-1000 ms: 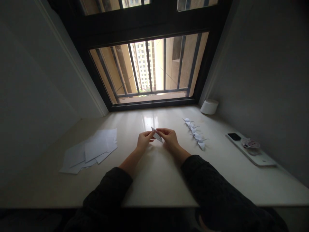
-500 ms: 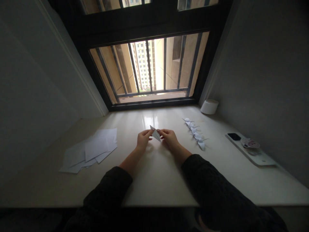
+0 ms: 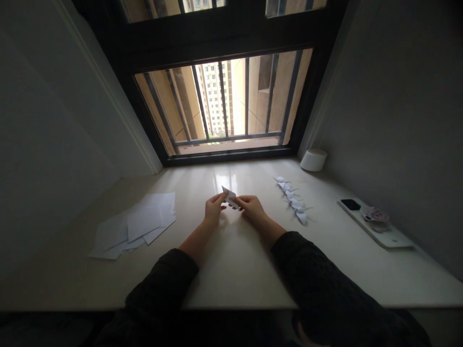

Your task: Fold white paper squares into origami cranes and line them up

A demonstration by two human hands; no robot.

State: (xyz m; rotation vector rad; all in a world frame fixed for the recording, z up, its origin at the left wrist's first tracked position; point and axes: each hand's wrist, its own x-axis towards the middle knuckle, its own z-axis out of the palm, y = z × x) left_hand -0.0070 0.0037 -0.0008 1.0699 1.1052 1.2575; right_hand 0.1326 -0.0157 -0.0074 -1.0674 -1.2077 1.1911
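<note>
- Head view: the left hand (image 3: pixel 213 208) and the right hand (image 3: pixel 252 208) meet above the middle of the pale counter (image 3: pixel 231 260), a little toward its far edge under the barred window (image 3: pixel 224 101).
- Between them is a small folded paper piece (image 3: pixel 229 196), white and pointed, its upper tip standing tilted above the fingers.
- The left hand pinches the paper piece with thumb and forefinger at its left side; the other fingers are curled in.
- The right hand pinches the same paper piece from the right, fingertips drawn together on its lower edge; the knuckles face the camera.
- Both forearms come in from the near edge of the counter in dark sleeves (image 3: pixel 311 279).
- Toward the left edge of the counter lies a loose stack of white paper sheets (image 3: pixel 135 230), fanned and overlapping, well apart from the hands.
- To the right of the hands, a row of small folded paper figures (image 3: pixel 293 200) runs from the far side toward the near side; their exact shape is too small to tell.
- In the far right corner stands a low white round container (image 3: pixel 313 159), close to the wall.
- Along the right edge lies a flat white tray-like object (image 3: pixel 387 236) with a dark phone-like slab (image 3: pixel 350 204) and a small round item (image 3: pixel 374 213) on it.
</note>
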